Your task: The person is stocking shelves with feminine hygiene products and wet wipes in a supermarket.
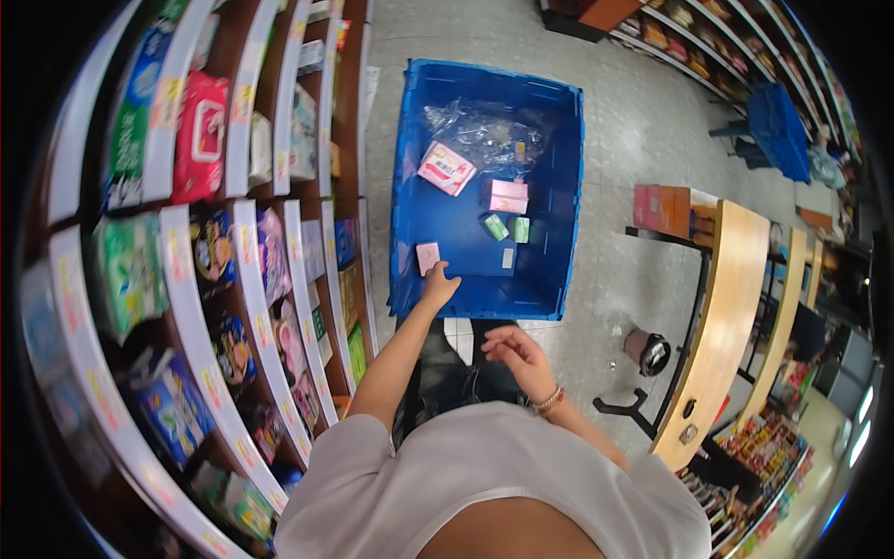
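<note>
My left hand [440, 285] reaches into a blue plastic crate [402, 205] on the floor. Its fingertips touch the near edge of a small pink pack [426, 258] beside the left wall; thumb and forefinger are spread, and the other fingers are hidden. Outside the near wall, my right hand [518, 358] hovers with nothing in it, its fingers loosely bent and apart. Farther inside the crate lie a pink-and-white package [447, 169], a pink pack [507, 196], two small green-and-white packs [507, 227] and crumpled clear plastic wrap [484, 135].
Shelves of packaged goods [203, 135] line my left side, close to the crate. To the right stand a wooden-topped table [712, 326] with a black metal frame and a dark cup-shaped bin [647, 352]. Another blue crate [780, 130] is farther off, near more shelves.
</note>
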The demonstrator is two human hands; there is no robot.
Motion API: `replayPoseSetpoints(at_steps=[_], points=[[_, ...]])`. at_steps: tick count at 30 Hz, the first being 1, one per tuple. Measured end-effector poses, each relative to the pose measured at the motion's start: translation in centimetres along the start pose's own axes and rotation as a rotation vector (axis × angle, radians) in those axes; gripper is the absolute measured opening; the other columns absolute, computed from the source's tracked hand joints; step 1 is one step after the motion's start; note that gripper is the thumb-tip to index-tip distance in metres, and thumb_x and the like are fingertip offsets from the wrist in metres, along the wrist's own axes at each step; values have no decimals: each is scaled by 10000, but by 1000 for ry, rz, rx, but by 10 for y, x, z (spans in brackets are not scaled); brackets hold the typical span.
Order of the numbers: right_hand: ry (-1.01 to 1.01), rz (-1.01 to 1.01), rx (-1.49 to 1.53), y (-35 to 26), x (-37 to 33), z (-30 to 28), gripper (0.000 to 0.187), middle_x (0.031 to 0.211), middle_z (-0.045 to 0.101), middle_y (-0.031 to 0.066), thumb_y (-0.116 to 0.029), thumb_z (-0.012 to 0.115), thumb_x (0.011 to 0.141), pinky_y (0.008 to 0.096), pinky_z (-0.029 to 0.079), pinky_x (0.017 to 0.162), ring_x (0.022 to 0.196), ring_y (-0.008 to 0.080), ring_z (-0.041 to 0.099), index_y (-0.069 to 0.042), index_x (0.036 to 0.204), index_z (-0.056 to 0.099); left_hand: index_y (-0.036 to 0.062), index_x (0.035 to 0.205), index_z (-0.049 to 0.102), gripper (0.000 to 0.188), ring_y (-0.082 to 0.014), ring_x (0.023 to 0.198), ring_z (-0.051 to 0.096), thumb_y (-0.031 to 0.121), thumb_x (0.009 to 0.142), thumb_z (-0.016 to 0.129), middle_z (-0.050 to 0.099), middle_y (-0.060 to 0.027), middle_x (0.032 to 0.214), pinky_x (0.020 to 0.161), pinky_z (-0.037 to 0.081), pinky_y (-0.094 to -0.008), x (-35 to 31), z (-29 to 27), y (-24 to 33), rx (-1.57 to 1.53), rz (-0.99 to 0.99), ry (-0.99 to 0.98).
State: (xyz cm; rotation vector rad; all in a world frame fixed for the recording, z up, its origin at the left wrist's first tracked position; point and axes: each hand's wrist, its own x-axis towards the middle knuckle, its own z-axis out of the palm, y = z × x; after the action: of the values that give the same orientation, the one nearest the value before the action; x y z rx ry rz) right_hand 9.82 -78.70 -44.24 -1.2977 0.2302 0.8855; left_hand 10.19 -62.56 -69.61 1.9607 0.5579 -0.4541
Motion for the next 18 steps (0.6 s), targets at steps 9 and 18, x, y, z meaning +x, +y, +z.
replayPoseSetpoints(at_steps=[9, 18], points=[[529, 196, 186, 61, 0, 27, 217, 954, 606, 93, -31, 448, 876, 255, 463, 769, 825, 137, 576, 4, 1079, 514, 208, 1386, 44, 951, -407, 1056, 440, 250, 701, 703, 255, -283, 1261, 883, 414, -437, 84, 52, -62, 311, -705, 9], [590, 249, 310, 76, -3, 49, 227, 963, 608, 96, -39, 438, 888, 246, 462, 749, 818, 130, 577, 8, 1100, 503, 229, 1390, 4, 973, -431, 992, 478, 226, 697, 687, 334, -282, 1176, 836, 438, -444, 121, 45, -65, 436, -639, 19]])
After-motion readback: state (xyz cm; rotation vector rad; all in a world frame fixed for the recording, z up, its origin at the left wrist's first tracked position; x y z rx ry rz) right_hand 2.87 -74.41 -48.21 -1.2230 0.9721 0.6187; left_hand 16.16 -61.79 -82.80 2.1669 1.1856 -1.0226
